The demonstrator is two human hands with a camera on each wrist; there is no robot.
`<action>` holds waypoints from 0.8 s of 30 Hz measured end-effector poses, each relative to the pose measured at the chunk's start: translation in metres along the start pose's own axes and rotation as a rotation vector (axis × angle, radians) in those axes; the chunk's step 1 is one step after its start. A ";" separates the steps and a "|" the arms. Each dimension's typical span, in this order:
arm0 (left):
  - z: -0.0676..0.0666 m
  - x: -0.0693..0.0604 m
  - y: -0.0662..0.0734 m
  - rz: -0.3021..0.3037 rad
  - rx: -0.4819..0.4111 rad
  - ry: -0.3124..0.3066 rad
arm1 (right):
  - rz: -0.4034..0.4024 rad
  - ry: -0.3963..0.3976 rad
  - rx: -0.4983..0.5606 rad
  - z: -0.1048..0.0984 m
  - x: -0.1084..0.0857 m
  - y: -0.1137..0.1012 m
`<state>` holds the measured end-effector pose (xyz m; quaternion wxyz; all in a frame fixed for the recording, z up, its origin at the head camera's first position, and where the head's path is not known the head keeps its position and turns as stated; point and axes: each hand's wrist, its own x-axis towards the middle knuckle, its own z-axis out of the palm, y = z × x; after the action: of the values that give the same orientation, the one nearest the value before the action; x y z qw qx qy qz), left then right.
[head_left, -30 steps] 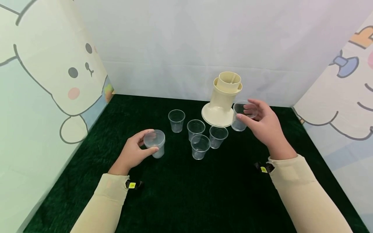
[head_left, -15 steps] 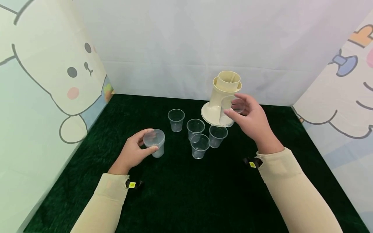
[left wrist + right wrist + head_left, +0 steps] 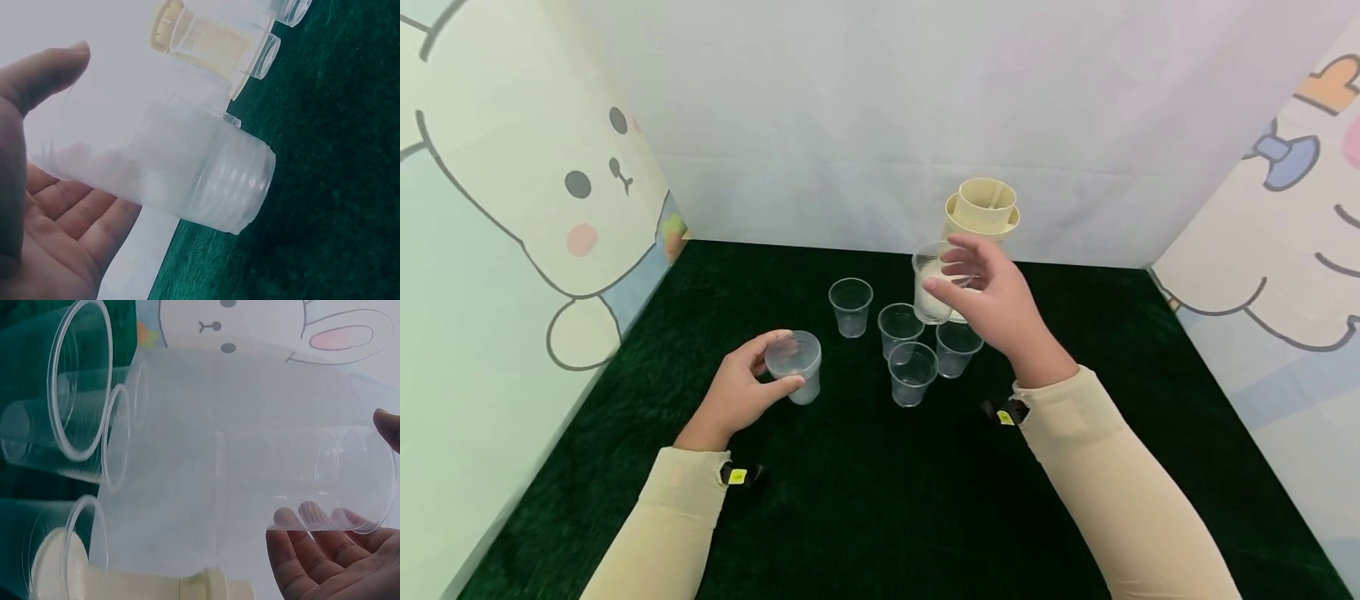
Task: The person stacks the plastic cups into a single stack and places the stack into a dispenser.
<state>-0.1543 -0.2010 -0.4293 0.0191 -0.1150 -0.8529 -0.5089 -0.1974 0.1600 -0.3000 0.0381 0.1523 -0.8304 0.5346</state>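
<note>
My left hand [image 3: 741, 390] grips a stack of nested clear plastic cups [image 3: 806, 387], thumb on the near side and fingers around the far side. In the left wrist view the ridged lower ends of the stacked cups [image 3: 234, 181] show. My right hand [image 3: 1000, 300] holds one clear plastic cup [image 3: 927, 293] upright, raised above the table between thumb and fingers. Below it stand several cups, mouths up: a front cup [image 3: 913, 379], a cup behind it [image 3: 898, 325], a right cup [image 3: 956, 354] and a back-left cup [image 3: 851, 312].
Behind my right hand stands a cream tubular holder [image 3: 982, 218] with a round base, now partly hidden. Dark green cloth [image 3: 865, 500] covers the table. A white sheet [image 3: 812, 125] closes off the back, and printed cartoon panels [image 3: 512, 200] flank both sides.
My right hand has carried its cup leftward, from the holder's right side to in front of it and over the standing cups. My left hand with the stack has stayed nearly still.
</note>
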 end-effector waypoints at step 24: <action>0.001 -0.001 0.004 -0.027 0.002 0.003 | -0.023 -0.083 0.159 0.059 0.002 -0.003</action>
<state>-0.1521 -0.1988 -0.4267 0.0135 -0.1025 -0.8548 -0.5086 -0.1926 0.1052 -0.3225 -0.0024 0.1865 -0.7844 0.5915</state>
